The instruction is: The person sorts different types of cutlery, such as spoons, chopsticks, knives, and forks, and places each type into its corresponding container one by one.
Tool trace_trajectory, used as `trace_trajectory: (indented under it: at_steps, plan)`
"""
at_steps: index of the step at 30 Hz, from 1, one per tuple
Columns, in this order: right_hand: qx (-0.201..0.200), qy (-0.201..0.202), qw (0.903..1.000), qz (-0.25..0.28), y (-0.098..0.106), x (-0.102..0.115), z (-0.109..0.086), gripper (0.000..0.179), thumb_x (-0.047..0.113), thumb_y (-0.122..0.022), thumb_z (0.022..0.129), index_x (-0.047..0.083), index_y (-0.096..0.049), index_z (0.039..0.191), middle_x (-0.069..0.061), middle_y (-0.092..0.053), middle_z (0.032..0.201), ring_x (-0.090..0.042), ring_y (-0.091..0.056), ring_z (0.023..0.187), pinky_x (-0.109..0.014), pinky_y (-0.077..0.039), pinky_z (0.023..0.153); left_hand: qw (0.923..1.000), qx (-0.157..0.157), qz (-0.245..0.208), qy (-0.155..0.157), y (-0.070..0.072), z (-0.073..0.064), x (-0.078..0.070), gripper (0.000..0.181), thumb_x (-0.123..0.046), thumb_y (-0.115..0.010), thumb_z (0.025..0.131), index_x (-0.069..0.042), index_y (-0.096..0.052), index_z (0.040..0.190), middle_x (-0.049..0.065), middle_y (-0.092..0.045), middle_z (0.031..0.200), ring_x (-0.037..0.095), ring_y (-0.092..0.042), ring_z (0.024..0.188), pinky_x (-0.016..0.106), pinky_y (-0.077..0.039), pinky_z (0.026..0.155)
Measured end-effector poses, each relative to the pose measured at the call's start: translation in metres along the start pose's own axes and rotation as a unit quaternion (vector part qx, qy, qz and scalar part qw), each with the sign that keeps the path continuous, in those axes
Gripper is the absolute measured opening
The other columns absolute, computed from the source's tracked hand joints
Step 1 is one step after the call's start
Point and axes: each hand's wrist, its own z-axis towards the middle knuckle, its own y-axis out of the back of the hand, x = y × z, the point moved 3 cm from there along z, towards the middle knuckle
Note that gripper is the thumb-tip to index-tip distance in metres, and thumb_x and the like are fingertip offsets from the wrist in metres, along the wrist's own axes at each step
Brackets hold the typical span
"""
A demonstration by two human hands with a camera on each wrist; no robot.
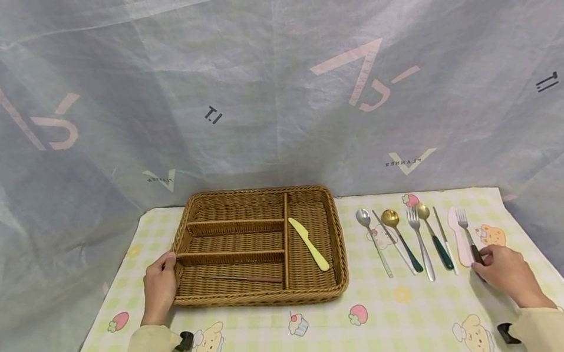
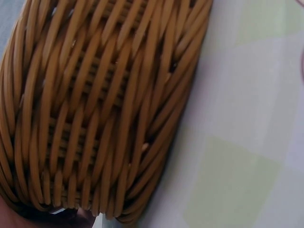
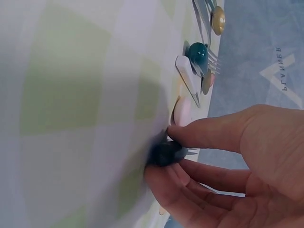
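My right hand pinches the dark handle of a fork at the right end of a row of cutlery. In the right wrist view, thumb and fingers close round the handle's dark end. A pink knife lies just left of that fork. My left hand grips the left rim of a brown wicker basket; the left wrist view is mostly its woven side. Inside, a yellow knife lies in the right compartment, and a thin brown-handled utensil in the front left one.
Left of the pink knife lie a thin white-ended stick, two gold spoons with green handles, a silver fork, another thin stick and a silver spoon. A checked cloth covers the table; grey fabric hangs behind.
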Motion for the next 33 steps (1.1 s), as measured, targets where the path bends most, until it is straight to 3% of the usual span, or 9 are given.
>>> trace_trajectory:
  at_steps: [5,18,33]
  plan:
    - [-0.012,-0.010,0.9999,0.003,-0.001,0.001,0.000,0.041,0.007,-0.074,0.093,-0.025,-0.061,0.116,-0.030,-0.070,0.093,-0.044,-0.069,0.084,-0.058,-0.057,0.072,1.0000,0.003,-0.004,0.002,-0.001,0.000,0.000,0.059,-0.040,-0.036,0.119,-0.002,-0.045,0.163,0.030,-0.047,0.160,0.047,-0.033,0.155,0.064,-0.027,0.127]
    - [-0.038,-0.007,0.9992,-0.005,-0.001,-0.004,-0.006,0.038,0.006,-0.070,0.090,-0.024,-0.063,0.113,-0.030,-0.070,0.090,-0.045,-0.069,0.083,-0.060,-0.056,0.070,1.0000,0.004,-0.003,0.007,-0.001,0.001,0.002,0.059,-0.040,-0.036,0.119,-0.002,-0.045,0.163,0.025,-0.040,0.167,0.047,-0.029,0.158,0.063,-0.027,0.128]
    - [0.004,-0.037,0.9992,-0.016,0.002,-0.008,-0.025,0.043,0.009,-0.074,0.089,-0.022,-0.064,0.117,-0.028,-0.071,0.095,-0.045,-0.069,0.087,-0.059,-0.057,0.071,0.9999,0.008,-0.006,0.008,-0.001,0.002,0.003,0.060,-0.041,-0.036,0.118,-0.002,-0.044,0.163,0.025,-0.042,0.166,0.046,-0.030,0.157,0.063,-0.027,0.128]
